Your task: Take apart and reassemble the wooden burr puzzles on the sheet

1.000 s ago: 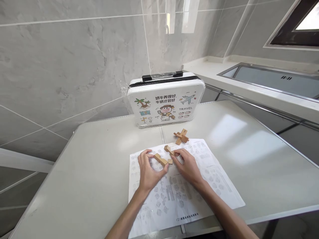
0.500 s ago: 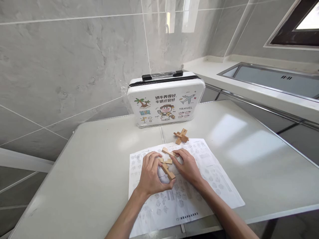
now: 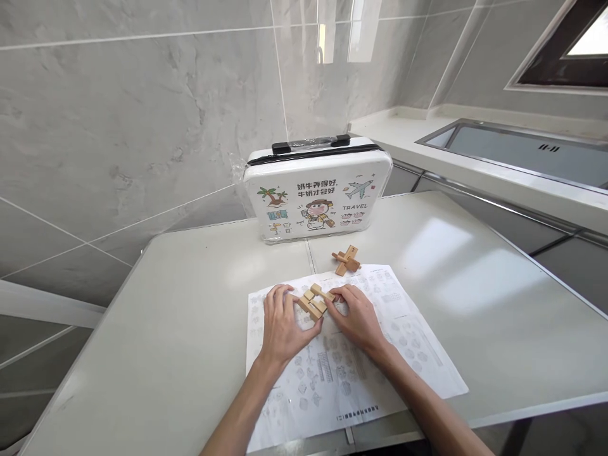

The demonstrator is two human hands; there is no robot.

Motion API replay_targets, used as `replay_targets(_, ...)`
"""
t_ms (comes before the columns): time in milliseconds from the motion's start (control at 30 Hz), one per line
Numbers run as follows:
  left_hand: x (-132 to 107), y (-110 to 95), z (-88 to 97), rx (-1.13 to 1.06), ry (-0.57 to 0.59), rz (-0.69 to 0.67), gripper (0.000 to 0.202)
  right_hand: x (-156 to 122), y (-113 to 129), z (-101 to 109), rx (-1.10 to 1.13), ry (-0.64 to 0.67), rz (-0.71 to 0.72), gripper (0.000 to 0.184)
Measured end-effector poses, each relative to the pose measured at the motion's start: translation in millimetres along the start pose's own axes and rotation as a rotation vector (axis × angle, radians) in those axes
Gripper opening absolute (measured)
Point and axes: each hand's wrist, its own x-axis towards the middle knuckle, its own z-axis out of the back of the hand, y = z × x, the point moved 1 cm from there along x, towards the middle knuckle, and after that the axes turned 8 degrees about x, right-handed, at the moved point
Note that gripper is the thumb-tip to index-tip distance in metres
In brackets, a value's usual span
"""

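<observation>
My left hand (image 3: 284,326) grips a notched wooden puzzle block (image 3: 308,309) between its thumb and a finger. Opposite it, my right hand (image 3: 360,316) pinches the end of another notched wooden block (image 3: 322,292). Between these two lie small pale wooden parts, close up against both blocks; how they fit together is too small to tell. All this is over a printed paper sheet (image 3: 351,386) with rows of small diagrams. Just beyond my right hand sits a cross-shaped wooden puzzle (image 3: 346,260).
A white cartoon suitcase (image 3: 316,196) in clear plastic stands at the back of the pale table (image 3: 190,329), near the grey tiled wall (image 3: 142,126). To the right runs a white counter with an inset sink (image 3: 513,152).
My left hand has brought its block up and away from me, against the pale pieces. The gap to the right hand's block has narrowed. My right hand has barely moved.
</observation>
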Motion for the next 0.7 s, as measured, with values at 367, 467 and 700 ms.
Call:
replay_targets(367,-1.3,4.0,-3.3,-0.033,0.04,-0.005,0.046,0.4,0.2,-1.0,-0.075,0.044,0.068,0.008)
replay_targets(467,-2.1,6.5,-5.6,-0.045,0.053,-0.005,0.055,-0.3,-1.2,-2.0,-0.081,0.045,0.1,0.009)
replay_targets(700,-3.6,8.6,-9.0,-0.109,0.135,-0.069,0.071,-2.0,3.4,-2.2,0.036,0.124,0.166,0.013)
